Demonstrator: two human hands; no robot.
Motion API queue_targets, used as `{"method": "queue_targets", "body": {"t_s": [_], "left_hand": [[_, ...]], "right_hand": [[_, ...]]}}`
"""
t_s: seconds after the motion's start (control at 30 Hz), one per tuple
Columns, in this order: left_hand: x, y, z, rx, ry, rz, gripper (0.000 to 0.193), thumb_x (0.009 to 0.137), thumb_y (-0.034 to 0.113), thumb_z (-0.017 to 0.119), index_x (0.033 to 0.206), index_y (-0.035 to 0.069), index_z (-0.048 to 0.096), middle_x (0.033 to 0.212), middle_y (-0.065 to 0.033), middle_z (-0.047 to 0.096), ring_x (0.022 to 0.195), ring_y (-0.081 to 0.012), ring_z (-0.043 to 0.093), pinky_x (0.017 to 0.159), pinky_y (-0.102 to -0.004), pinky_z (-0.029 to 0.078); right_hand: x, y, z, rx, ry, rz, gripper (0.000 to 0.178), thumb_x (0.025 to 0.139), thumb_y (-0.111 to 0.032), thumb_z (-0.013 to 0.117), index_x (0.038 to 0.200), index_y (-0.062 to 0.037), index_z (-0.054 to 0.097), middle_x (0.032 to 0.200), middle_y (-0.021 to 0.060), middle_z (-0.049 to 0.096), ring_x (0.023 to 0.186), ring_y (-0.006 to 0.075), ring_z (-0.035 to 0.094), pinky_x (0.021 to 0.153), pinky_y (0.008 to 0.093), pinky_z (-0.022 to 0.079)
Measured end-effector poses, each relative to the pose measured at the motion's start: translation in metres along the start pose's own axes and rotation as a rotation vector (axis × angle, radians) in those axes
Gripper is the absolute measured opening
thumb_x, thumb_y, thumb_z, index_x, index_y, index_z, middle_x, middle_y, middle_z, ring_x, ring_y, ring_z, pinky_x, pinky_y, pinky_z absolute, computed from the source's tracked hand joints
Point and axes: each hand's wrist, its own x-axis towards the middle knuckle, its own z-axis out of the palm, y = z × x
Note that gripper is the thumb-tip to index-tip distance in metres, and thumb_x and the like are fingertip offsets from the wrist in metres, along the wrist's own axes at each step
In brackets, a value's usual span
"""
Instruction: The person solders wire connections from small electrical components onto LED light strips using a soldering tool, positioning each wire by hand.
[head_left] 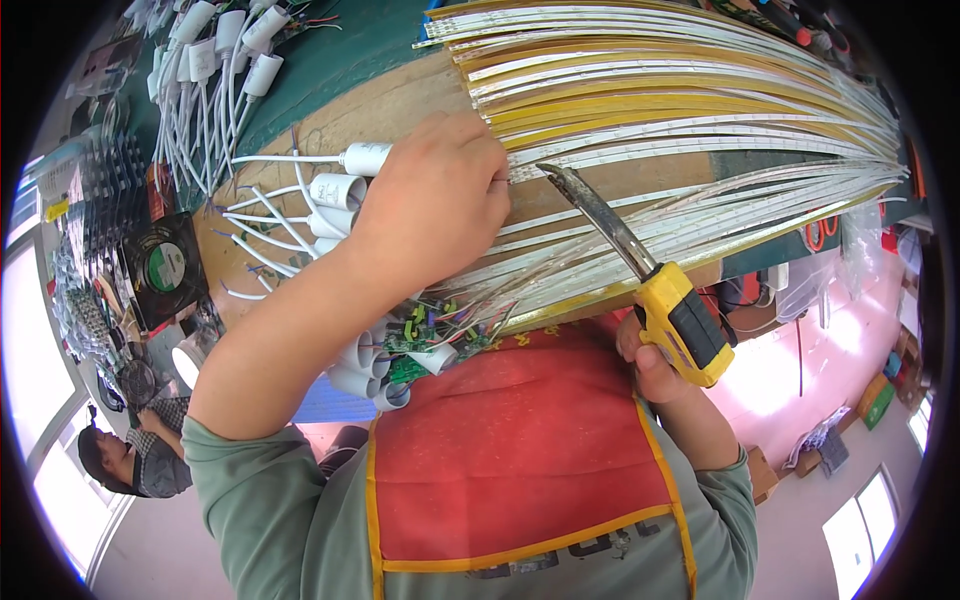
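My left hand (440,195) is closed, its fingertips pinched at the end of a white LED strip (570,158) that runs off to the right. In my right hand (650,360) is a soldering iron (688,325) with a yellow and black handle. Its dark bent tip points up and left, close to my left fingers; whether it touches the strip I cannot tell. Beyond lies a wide bundle of white and yellow LED strips (620,70). Beside my left wrist are white cylindrical housings (338,190) with cables. My left thumb is mostly hidden.
More white housings with cables (203,60) lie on the green mat (345,65) at the far left. Green circuit boards (408,370) with thin wires sit at the near edge, by my red apron. A black fan (163,268) stands left. Another person (135,455) is at lower left.
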Motion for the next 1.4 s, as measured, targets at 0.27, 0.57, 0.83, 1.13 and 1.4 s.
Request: {"method": "queue_targets", "body": {"t_s": [0.27,0.57,0.83,1.13,1.4], "left_hand": [[0.0,0.0,-0.001,-0.014,0.008,0.022,0.006,0.08,0.008,0.066,0.084,0.003,0.065,0.095,-0.0126,0.063,0.097,-0.0353,0.061,0.086,-0.0434,0.051],[-0.001,0.0,-0.001,-0.018,-0.009,0.006,0.006,0.081,0.008,0.067,0.085,0.003,0.065,0.099,-0.0127,0.063,0.1,-0.0354,0.061,0.087,-0.0431,0.051],[-0.005,0.0,-0.005,0.033,-0.007,0.069,0.015,0.078,0.006,0.066,0.093,0.004,0.065,0.101,-0.0129,0.063,0.102,-0.0363,0.06,0.088,-0.0437,0.05],[-0.006,-0.004,-0.025,0.267,-0.13,0.23,0.021,0.077,0.008,0.066,0.098,0.008,0.064,0.095,-0.0088,0.062,0.096,-0.0312,0.059,0.084,-0.0434,0.047],[-0.008,-0.011,-0.023,0.162,-0.131,0.241,0.017,0.081,0.006,0.065,0.098,0.008,0.065,0.094,-0.0099,0.061,0.089,-0.033,0.061,0.08,-0.0426,0.048]], "right_hand": [[-0.005,0.004,0.001,0.062,-0.008,0.01,0.023,0.088,-0.027,0.069,0.079,-0.0062,0.063,0.066,0.0055,0.057,0.062,0.0246,0.057,0.058,0.0359,0.044],[-0.008,0.008,0.002,0.096,-0.001,-0.002,0.019,0.085,-0.021,0.071,0.086,-0.0045,0.063,0.077,0.0076,0.06,0.068,0.0245,0.058,0.062,0.0365,0.045],[-0.01,0.009,0.003,0.084,0.007,0.012,0.019,0.086,-0.021,0.071,0.088,-0.0045,0.063,0.079,0.0075,0.06,0.07,0.0244,0.058,0.064,0.036,0.045],[-0.013,0.011,0.01,0.135,0.054,-0.014,0.024,0.089,-0.024,0.072,0.096,-0.0024,0.065,0.086,0.0086,0.063,0.077,0.0241,0.061,0.07,0.0349,0.049],[-0.01,0.01,0.005,0.014,-0.014,-0.066,0.026,0.09,-0.026,0.071,0.098,-0.0019,0.066,0.088,0.0113,0.064,0.079,0.0287,0.062,0.073,0.0365,0.05]]}}
